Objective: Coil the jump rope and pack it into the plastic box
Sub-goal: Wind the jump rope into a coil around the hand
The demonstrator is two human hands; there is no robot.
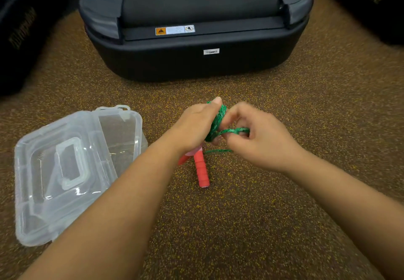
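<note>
A green jump rope is wound in a coil around the fingers of my left hand, which holds it above the floor. My right hand pinches a strand of the same rope just right of the coil. Two red handles hang below my left hand, one pointing down toward me, the other mostly hidden behind my wrist. A thin length of green rope runs along the floor under my right hand. The clear plastic box stands to the left with its lid lying across it.
The black rear end of a treadmill fills the space just beyond my hands. Dark machines stand at the far left and far right. The floor is brown speckled rubber.
</note>
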